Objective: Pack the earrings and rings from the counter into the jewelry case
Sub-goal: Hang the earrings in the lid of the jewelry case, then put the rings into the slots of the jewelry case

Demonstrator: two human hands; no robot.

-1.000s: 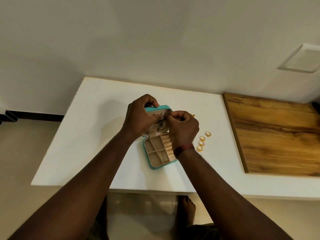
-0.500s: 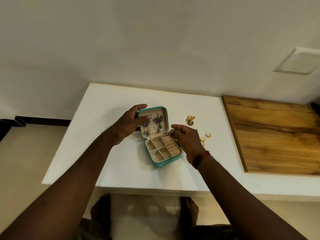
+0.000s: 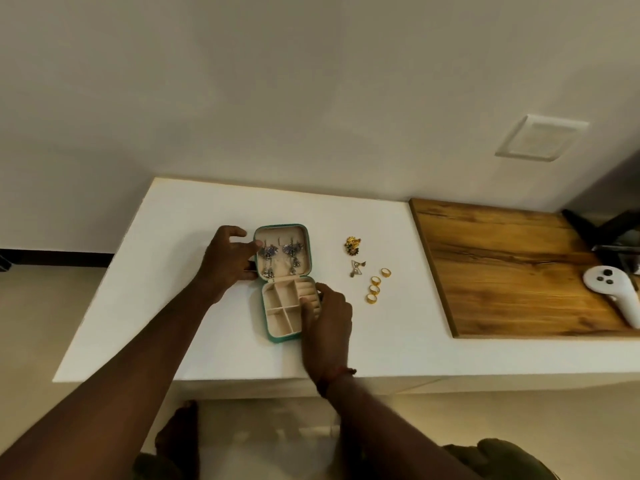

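Note:
A teal jewelry case [image 3: 281,336] lies open on the white counter [image 3: 180,271], its beige tray divided into compartments. Two silver dangling earrings [image 3: 281,256] hang inside the raised lid. My left hand [image 3: 227,261] touches the lid's left edge, fingers spread. My right hand [image 3: 325,322] rests on the tray's right side, over the ring rolls, holding nothing I can see. To the right of the case lie a gold cluster earring [image 3: 352,244], a small silver earring [image 3: 356,268] and several gold rings [image 3: 375,287].
A wooden board [image 3: 502,265] covers the counter's right part, with a white controller [image 3: 613,296] and dark objects [image 3: 616,233] on it. The wall rises behind the counter. My bare feet [image 3: 176,441] show below the counter's front edge.
Both hands came off the lid, where they were working at the earrings. The left hand moved to the lid's left edge, the right hand dropped to the tray's right side.

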